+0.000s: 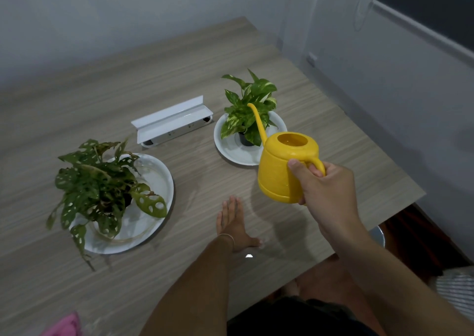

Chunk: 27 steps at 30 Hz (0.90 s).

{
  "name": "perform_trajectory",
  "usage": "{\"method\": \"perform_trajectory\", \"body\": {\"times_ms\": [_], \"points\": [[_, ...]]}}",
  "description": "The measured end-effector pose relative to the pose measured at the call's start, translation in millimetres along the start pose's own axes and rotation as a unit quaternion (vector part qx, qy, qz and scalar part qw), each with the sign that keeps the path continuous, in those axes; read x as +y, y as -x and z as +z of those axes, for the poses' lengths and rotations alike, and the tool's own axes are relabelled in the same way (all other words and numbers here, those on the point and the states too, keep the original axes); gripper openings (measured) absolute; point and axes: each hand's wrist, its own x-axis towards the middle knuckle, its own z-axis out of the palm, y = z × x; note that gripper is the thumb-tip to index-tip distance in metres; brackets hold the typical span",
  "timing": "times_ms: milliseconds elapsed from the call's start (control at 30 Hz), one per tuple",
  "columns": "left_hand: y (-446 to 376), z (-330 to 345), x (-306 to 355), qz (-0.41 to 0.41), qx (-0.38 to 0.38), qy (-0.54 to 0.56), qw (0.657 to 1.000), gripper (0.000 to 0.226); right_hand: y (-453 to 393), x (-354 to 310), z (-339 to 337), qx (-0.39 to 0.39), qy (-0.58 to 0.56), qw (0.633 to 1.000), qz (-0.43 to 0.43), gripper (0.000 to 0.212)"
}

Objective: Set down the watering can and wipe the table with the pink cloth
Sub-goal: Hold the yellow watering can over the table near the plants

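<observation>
Gripping the watering can handle, right hand closed.

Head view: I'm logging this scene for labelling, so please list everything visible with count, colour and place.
Table: one, light wood grain, fills the view.
Watering can: one, yellow, held above the table's right side.
Potted plants: two, green; holey-leaved at left, variegated at centre-right.
Plates: two, white, one under each plant.
Socket box: one, white, lid open, centre back.
Pink cloth: one, bottom-left edge.
Left hand: flat on the table.
Right hand: gripping the can's handle.
</observation>
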Motion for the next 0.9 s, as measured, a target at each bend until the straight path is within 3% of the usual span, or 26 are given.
{"method": "perform_trajectory", "body": {"times_ms": [400,567,900], "points": [[3,0,2,-0.004,0.011,0.0,1.0,0.15,27,24,-13,-0.016,0.019,0.999,0.039,0.041],[5,1,2,0.002,0.02,0.014,1.0,0.149,23,27,-17,0.003,0.02,0.999,0.032,0.05],[5,1,1,0.006,0.02,0.018,1.0,0.148,3,22,-23,0.029,0.004,0.999,0.037,0.045]]}}
